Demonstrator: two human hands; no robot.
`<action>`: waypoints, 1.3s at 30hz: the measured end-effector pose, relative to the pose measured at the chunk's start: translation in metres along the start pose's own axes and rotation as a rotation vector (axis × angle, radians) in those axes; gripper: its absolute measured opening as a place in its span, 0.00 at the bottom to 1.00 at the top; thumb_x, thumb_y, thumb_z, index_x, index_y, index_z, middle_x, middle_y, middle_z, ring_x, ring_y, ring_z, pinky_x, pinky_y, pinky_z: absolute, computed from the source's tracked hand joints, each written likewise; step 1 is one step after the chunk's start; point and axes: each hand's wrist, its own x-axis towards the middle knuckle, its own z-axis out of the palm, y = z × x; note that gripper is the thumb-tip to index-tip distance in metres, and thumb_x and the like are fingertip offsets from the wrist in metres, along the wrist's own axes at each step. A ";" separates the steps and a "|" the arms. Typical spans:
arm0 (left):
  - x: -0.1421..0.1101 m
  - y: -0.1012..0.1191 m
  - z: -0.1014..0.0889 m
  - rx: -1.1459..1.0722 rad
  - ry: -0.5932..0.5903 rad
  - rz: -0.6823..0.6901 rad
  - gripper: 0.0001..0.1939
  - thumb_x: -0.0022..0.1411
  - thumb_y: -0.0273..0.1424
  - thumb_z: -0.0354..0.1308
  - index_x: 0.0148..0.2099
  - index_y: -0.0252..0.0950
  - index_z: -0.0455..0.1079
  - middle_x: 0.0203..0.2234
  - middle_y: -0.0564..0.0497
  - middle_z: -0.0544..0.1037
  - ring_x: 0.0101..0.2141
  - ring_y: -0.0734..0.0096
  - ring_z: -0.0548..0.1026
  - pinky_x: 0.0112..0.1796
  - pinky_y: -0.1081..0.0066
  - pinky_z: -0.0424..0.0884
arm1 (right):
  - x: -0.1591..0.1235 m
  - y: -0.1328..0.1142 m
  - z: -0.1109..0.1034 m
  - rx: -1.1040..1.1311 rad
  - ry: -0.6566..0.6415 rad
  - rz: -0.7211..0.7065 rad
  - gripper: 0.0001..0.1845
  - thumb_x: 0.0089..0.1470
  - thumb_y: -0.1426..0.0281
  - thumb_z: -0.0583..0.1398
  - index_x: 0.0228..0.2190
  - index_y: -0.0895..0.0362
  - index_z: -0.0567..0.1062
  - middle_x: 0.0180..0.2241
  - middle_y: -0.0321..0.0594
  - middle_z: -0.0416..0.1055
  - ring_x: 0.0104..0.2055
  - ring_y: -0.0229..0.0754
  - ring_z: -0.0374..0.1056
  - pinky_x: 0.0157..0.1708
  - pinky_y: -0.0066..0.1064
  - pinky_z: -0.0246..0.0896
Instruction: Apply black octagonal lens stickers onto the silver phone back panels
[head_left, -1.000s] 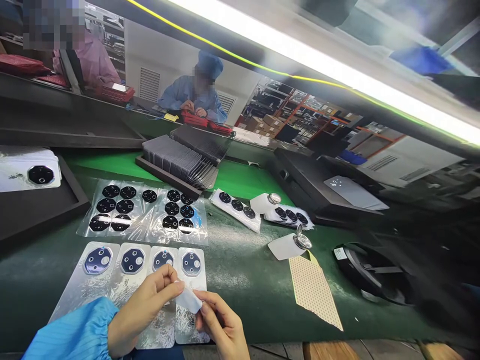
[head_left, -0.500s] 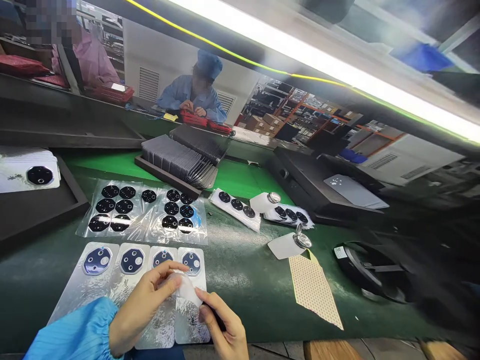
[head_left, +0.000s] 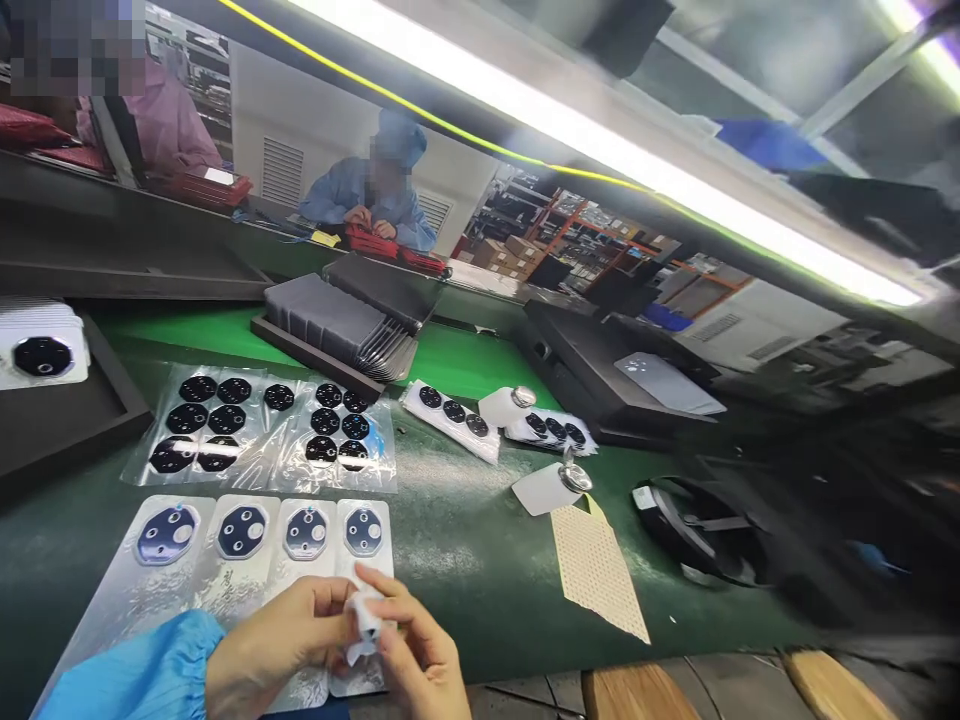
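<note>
Low in the head view, my left hand (head_left: 281,635) and my right hand (head_left: 424,645) are both closed on a crumpled white wipe (head_left: 366,615). A small dark end shows in its folds; what it belongs to I cannot make out. Beneath and beside the hands lie several silvery phone back panels (head_left: 247,585) in a row, each with a dark blue octagonal camera area at its far end. My hands cover the lower part of the right-hand panels. Clear film sheets (head_left: 259,465) bearing black octagonal camera covers lie just beyond the panels.
White pump bottles (head_left: 544,490) stand right of centre, beside a beige dotted sheet (head_left: 600,575). Further right lies a black ring-shaped object (head_left: 701,535). Stacked dark panels (head_left: 330,310) fill a tray behind. Another tray (head_left: 131,400) is at left. Two co-workers sit across the bench.
My right hand has moved in against my left, and its fingers now pinch the wipe. The dark stick it held is mostly hidden now. The view has shifted slightly right.
</note>
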 end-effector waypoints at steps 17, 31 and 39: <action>-0.011 -0.031 -0.028 1.501 0.222 0.799 0.11 0.67 0.30 0.56 0.51 0.45 0.70 0.48 0.53 0.77 0.49 0.66 0.74 0.52 0.71 0.70 | 0.067 -0.174 -0.220 -1.869 0.604 -0.086 0.17 0.61 0.60 0.54 0.39 0.49 0.82 0.37 0.37 0.81 0.33 0.44 0.74 0.25 0.29 0.53; -0.004 -0.043 -0.040 1.794 0.306 1.013 0.14 0.68 0.31 0.56 0.55 0.39 0.70 0.54 0.53 0.76 0.53 0.67 0.74 0.59 0.69 0.62 | 0.111 -0.195 -0.232 -2.067 0.256 -0.031 0.14 0.58 0.62 0.55 0.34 0.47 0.81 0.34 0.33 0.81 0.36 0.44 0.75 0.27 0.29 0.52; -0.007 -0.029 -0.032 1.831 0.281 1.045 0.13 0.69 0.28 0.53 0.53 0.35 0.71 0.50 0.51 0.79 0.49 0.66 0.76 0.57 0.67 0.64 | 0.113 -0.196 -0.231 -2.105 0.205 -0.008 0.13 0.58 0.62 0.56 0.34 0.47 0.81 0.35 0.32 0.81 0.37 0.43 0.76 0.27 0.29 0.53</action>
